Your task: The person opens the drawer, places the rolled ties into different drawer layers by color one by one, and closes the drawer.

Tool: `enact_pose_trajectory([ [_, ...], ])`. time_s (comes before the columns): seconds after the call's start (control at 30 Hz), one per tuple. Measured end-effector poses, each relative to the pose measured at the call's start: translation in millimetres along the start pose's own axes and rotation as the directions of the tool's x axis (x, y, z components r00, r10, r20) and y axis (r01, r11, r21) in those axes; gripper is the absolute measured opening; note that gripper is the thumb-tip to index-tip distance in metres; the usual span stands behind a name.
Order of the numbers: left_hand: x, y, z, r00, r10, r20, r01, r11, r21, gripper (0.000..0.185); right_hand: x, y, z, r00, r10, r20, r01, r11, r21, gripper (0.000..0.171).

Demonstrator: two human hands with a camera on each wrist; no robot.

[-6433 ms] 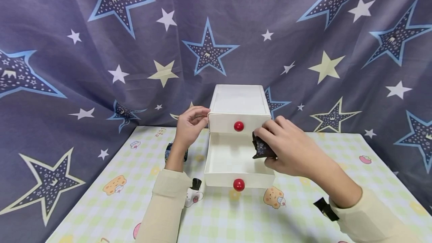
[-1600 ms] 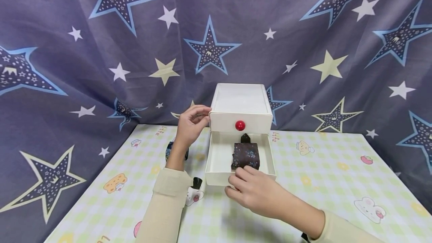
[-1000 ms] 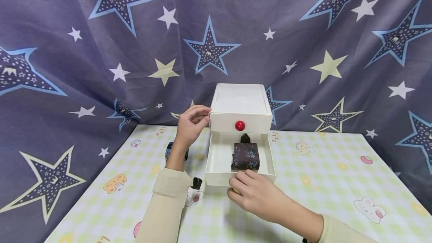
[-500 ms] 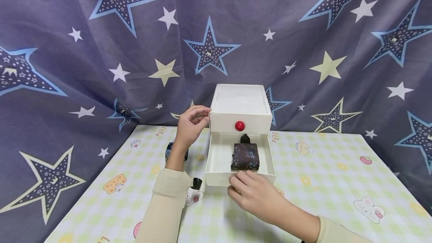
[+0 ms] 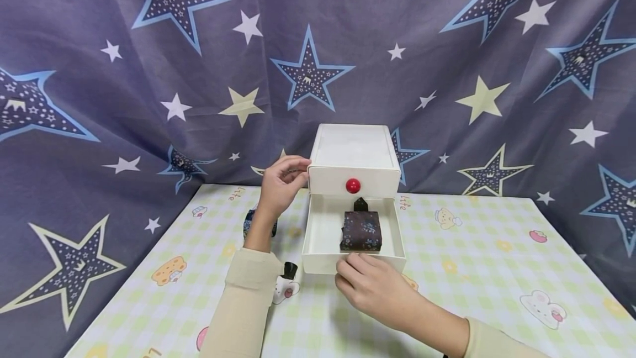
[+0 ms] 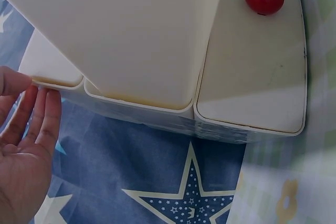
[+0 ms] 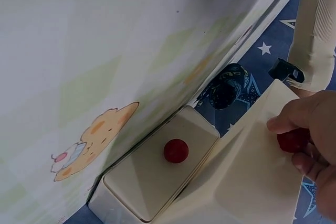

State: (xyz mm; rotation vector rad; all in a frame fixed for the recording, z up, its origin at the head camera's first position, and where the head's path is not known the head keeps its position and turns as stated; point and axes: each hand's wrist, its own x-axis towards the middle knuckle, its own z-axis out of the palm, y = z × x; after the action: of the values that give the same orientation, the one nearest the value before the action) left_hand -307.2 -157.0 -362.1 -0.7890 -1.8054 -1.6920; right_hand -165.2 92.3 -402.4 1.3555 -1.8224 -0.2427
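A white drawer cabinet (image 5: 354,145) stands at the back of the table, its middle drawer (image 5: 323,264) pulled out. In that drawer lies a rolled dark necktie (image 5: 361,231) with small blue flowers, its pointed end showing behind the roll. My right hand (image 5: 370,286) pinches the drawer's red knob (image 7: 290,141) between thumb and fingers, hiding it in the head view. My left hand (image 5: 278,187) rests at the cabinet's upper left front corner. In the left wrist view its fingers (image 6: 50,121) lie straight against the side, with the thumb at the front edge.
A rolled blue patterned necktie (image 5: 248,224) sits on the table behind my left wrist. The top drawer (image 5: 328,181) and bottom drawer (image 7: 149,177) are closed, each with a red knob. A starry curtain (image 5: 208,70) hangs right behind the checked tablecloth (image 5: 477,269).
Earlier my right hand held the dark necktie over the drawer; it now lies inside. The right hand has moved down to the knob and barely shifts lately. The left hand has stayed in place.
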Motion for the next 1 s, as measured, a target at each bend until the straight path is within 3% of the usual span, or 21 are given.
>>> enact_pose_trajectory([
  [0.27,-0.3,1.2,0.0,1.000,-0.031,-0.004,0.031,0.999,0.011,0.025,0,0,0,1.000,0.001,0.023,-0.001,1.000,-0.005,0.044],
  [0.5,-2.2,27.6,5.3,1.000,-0.030,-0.004,0.030,0.999,0.015,0.023,2,2,-1,1.000,0.001,0.002,-0.001,1.000,-0.010,0.041],
  [0.67,-2.5,29.4,5.6,1.000,-0.023,-0.004,0.023,1.000,0.012,0.023,2,2,-4,0.998,0.027,0.060,-0.029,0.999,0.030,0.030],
  [0.77,-2.0,26.7,4.8,1.000,-0.026,-0.002,0.026,1.000,0.014,0.023,2,2,-4,0.998,0.028,0.057,-0.030,0.999,0.037,0.029],
  [1.0,0.7,4.0,1.4,0.999,-0.032,-0.005,0.033,0.999,0.023,0.024,4,6,-6,0.998,0.033,0.053,-0.035,0.998,0.045,0.042],
])
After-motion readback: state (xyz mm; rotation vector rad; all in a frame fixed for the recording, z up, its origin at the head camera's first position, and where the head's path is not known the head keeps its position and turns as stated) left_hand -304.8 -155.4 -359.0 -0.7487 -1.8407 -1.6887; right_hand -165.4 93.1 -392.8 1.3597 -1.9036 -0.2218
